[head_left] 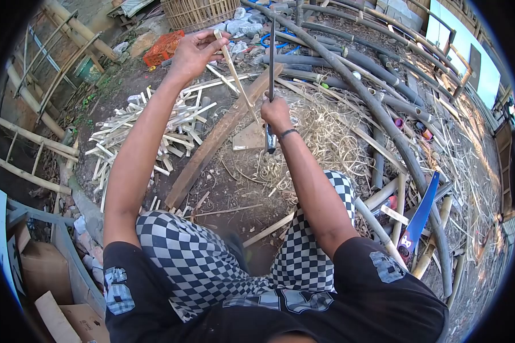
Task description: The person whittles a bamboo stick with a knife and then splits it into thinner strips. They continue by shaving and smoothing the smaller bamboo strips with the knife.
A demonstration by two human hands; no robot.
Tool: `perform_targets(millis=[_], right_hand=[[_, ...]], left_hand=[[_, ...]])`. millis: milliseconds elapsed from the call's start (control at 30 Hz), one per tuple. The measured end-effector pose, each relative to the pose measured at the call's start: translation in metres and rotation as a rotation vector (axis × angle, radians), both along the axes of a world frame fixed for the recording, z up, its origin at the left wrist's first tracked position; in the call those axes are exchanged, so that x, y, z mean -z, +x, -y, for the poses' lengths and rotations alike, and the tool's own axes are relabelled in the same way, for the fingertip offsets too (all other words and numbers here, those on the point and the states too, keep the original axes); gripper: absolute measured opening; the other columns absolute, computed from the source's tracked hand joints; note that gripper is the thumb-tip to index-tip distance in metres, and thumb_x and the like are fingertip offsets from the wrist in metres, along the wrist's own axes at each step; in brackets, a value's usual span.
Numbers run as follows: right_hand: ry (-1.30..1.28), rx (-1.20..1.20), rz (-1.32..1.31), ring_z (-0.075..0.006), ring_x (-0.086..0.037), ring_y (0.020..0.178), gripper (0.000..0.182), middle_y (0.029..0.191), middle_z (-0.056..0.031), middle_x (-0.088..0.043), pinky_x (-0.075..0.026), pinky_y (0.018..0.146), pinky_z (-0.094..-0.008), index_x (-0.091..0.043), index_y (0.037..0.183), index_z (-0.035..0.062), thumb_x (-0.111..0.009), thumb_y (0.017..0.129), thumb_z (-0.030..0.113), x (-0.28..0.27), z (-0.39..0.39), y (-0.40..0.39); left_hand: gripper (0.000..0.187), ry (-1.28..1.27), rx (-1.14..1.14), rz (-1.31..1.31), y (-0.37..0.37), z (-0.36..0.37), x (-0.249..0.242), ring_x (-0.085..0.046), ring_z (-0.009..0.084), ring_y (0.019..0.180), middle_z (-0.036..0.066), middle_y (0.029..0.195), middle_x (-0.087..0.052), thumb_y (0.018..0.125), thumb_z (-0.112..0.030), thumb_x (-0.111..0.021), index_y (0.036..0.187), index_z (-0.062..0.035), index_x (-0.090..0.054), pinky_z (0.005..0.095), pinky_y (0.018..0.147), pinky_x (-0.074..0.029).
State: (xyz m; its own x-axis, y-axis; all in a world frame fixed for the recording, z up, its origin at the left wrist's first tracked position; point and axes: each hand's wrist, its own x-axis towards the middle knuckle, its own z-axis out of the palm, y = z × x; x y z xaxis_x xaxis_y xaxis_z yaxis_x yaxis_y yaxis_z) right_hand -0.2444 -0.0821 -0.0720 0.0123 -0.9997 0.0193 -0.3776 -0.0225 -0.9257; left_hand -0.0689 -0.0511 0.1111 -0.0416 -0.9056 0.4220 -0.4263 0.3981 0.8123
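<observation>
Cardboard boxes sat at the lower left, below a lashed bamboo frame. To their right, a loose pile of cut bamboo strips covered the dirt, many crossing one another. Beyond the pile lay an orange plastic crate, and right of that stood a woven bamboo basket.

The left hand was raised near the crate, thumb and fingers pinched on the upper end of a single bamboo strip. That strip slanted down and to the right, its lower part just beside the right hand; whether they touched could not be told. Under it, a long wooden plank ran diagonally across the ground, with a small flat board by its right side.

The right hand was closed around the handle of a long knife, its narrow blade upright. Curled bamboo shavings were heaped to the right of the right wrist. Farther right, dark poles lay crisscrossed, and a blue-bladed handsaw leaned among them, handle lowermost.
</observation>
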Motion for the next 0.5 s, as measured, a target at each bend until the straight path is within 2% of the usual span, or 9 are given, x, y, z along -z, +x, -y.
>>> perform_targets(millis=[100, 133, 167, 233, 267, 300, 367, 500], right_hand=[[0.148, -0.042, 0.009, -0.0449, -0.064, 0.098, 0.035, 0.099, -0.0293, -0.067, -0.051, 0.086, -0.0481, -0.067, 0.105, -0.0052, -0.055, 0.093, 0.026, 0.002, 0.007, -0.003], [0.1, -0.049, -0.019, -0.0423, -0.068, 0.088, 0.04, 0.096, -0.0297, -0.068, -0.054, 0.081, -0.047, -0.06, 0.113, -0.0077, -0.057, 0.092, 0.026, -0.005, 0.003, -0.004], [0.096, -0.048, -0.02, -0.0423, -0.068, 0.088, 0.04, 0.096, -0.0297, -0.068, -0.054, 0.081, -0.047, -0.06, 0.113, -0.0077, -0.057, 0.092, 0.026, -0.01, -0.002, -0.008], [0.196, -0.131, 0.131, -0.0366, -0.07, 0.075, 0.045, 0.091, -0.0283, -0.067, -0.057, 0.07, -0.0439, -0.048, 0.12, -0.0086, -0.06, 0.09, 0.023, -0.039, -0.026, -0.019], [0.189, -0.194, 0.11, -0.0311, -0.069, 0.064, 0.053, 0.087, -0.0259, -0.067, -0.057, 0.06, -0.0403, -0.039, 0.123, -0.0081, -0.064, 0.087, 0.022, -0.033, -0.021, -0.024], [0.185, -0.192, 0.12, -0.0311, -0.069, 0.064, 0.053, 0.087, -0.0259, -0.067, -0.057, 0.06, -0.0403, -0.039, 0.123, -0.0081, -0.064, 0.087, 0.022, -0.028, -0.019, -0.021], [0.091, -0.141, -0.086, -0.0256, -0.066, 0.055, 0.05, 0.08, -0.022, -0.065, -0.054, 0.05, -0.037, -0.044, 0.113, -0.0104, -0.067, 0.084, 0.024, -0.015, -0.022, -0.018], [0.112, -0.221, -0.037, -0.0268, -0.067, 0.058, 0.055, 0.083, -0.0222, -0.065, -0.054, 0.051, -0.0377, -0.043, 0.118, -0.0126, -0.067, 0.081, 0.022, -0.024, -0.038, -0.018]], left_hand=[[0.024, -0.029, -0.031, -0.02, 0.0, 0.005, 0.008, -0.068, 0.0144, 0.094, 0.007, 0.1, -0.07, 0.094, -0.016, -0.066, 0.113, -0.0024, -0.067, 0.0289, 0.083, -0.059], [0.023, -0.017, -0.042, -0.05, -0.001, 0.006, 0.012, -0.067, 0.0133, 0.094, 0.006, 0.1, -0.07, 0.093, -0.015, -0.066, 0.112, -0.0026, -0.068, 0.0284, 0.083, -0.059], [0.022, -0.019, -0.042, -0.119, -0.003, 0.005, 0.021, -0.067, 0.0124, 0.093, 0.005, 0.1, -0.07, 0.092, -0.014, -0.068, 0.111, -0.0029, -0.068, 0.0276, 0.081, -0.058], [0.021, -0.002, -0.026, -0.029, 0.005, 0.009, 0.041, -0.066, 0.0113, 0.09, 0.005, 0.098, -0.07, 0.091, -0.012, -0.069, 0.11, -0.0028, -0.069, 0.027, 0.078, -0.058], [0.021, 0.001, -0.014, -0.062, 0.006, 0.012, 0.053, -0.066, 0.0108, 0.089, 0.004, 0.098, -0.07, 0.09, -0.011, -0.069, 0.109, -0.0029, -0.069, 0.0266, 0.077, -0.057], [0.02, 0.009, 0.0, -0.093, 0.007, 0.011, 0.063, -0.065, 0.0103, 0.088, 0.004, 0.097, -0.07, 0.09, -0.011, -0.069, 0.109, -0.0029, -0.069, 0.0262, 0.076, -0.057], [0.02, 0.029, -0.034, -0.053, 0.005, 0.003, 0.074, -0.065, 0.0098, 0.087, 0.004, 0.097, -0.069, 0.09, -0.011, -0.069, 0.108, -0.003, -0.069, 0.0261, 0.075, -0.057], [0.019, -0.01, -0.136, -0.135, 0.012, -0.013, 0.088, -0.065, 0.0102, 0.087, 0.004, 0.096, -0.07, 0.09, -0.011, -0.069, 0.108, -0.0029, -0.069, 0.0264, 0.075, -0.057]])
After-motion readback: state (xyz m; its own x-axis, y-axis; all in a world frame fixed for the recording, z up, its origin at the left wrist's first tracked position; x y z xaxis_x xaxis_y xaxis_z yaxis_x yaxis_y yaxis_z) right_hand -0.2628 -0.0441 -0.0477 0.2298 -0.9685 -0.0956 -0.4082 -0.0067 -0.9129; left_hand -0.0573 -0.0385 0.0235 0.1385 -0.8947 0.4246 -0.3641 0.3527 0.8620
